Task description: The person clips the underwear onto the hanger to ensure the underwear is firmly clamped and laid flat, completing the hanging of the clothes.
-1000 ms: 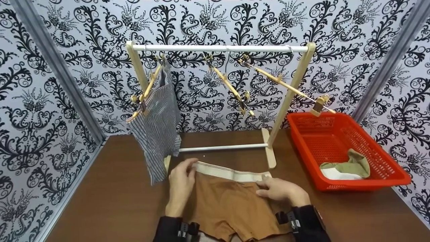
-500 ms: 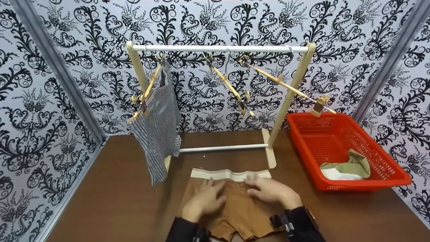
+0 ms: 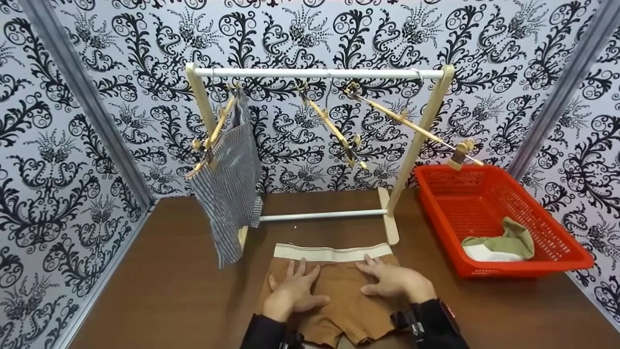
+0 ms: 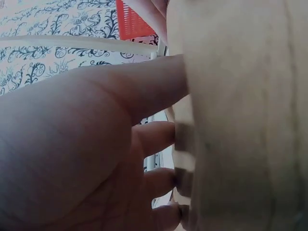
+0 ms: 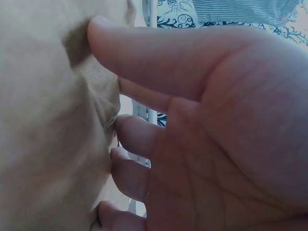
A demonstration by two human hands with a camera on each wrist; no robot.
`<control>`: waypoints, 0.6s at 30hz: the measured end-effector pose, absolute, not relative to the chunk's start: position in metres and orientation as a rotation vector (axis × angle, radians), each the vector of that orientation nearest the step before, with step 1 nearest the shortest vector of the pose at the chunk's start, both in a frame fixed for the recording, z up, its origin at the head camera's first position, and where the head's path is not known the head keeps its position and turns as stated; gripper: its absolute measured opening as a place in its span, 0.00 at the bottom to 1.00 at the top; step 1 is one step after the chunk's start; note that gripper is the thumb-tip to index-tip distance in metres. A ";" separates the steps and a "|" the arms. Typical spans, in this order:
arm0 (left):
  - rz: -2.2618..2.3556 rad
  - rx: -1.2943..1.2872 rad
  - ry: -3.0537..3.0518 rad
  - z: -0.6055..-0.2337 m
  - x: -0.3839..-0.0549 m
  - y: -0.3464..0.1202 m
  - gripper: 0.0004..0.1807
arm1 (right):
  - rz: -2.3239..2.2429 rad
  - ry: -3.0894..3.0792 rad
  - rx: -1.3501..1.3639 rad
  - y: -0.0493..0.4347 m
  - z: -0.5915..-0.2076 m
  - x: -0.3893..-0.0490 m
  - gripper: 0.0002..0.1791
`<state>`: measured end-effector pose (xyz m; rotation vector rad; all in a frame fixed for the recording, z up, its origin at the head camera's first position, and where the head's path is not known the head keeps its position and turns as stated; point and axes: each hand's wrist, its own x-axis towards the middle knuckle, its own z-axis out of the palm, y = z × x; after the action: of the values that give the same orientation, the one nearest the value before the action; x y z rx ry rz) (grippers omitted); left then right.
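Observation:
Brown shorts (image 3: pixel 339 291) with a white waistband (image 3: pixel 334 254) lie spread on the table, waistband toward the rack. My left hand (image 3: pixel 296 290) rests on their left half, fingers spread just below the waistband. On the right half, my right hand (image 3: pixel 395 281) touches the cloth with its fingertips near the waistband. In the left wrist view, the fingertips and thumb of the left hand (image 4: pixel 96 130) meet the brown cloth (image 4: pixel 240 115). The right wrist view has the right hand's thumb and fingertips (image 5: pixel 130 134) against the rumpled cloth (image 5: pixel 48 125).
Behind the shorts stands a wooden rack with a white top rod (image 3: pixel 315 73). Striped shorts (image 3: pixel 230 169) hang from its left clip hanger; two bare clip hangers (image 3: pixel 329 123) hang to the right. A red basket (image 3: pixel 443 232) holds a green and white garment (image 3: pixel 508 242).
My left hand has let go of the waistband's left corner and come down and inward onto the cloth. My right hand has moved slightly inward off the right corner. The waistband now lies flatter.

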<state>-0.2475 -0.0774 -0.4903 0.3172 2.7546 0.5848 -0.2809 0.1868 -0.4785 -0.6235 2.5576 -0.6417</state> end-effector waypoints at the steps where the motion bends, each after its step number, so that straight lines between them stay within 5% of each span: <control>1: 0.589 0.320 2.759 -0.490 -0.247 -0.077 0.44 | -0.648 2.555 -0.624 0.187 -0.479 -0.282 0.37; 12: 0.555 0.312 2.755 -0.487 -0.245 -0.074 0.43 | -0.766 2.649 -0.696 0.207 -0.466 -0.285 0.37; 18: 0.851 0.444 2.769 -0.478 -0.247 -0.074 0.39 | -1.311 2.870 -0.583 0.241 -0.422 -0.278 0.43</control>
<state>-0.2468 -0.0744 -0.4781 0.4443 2.7686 0.8508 -0.2781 0.2410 -0.4219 -0.5832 2.8702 -1.3109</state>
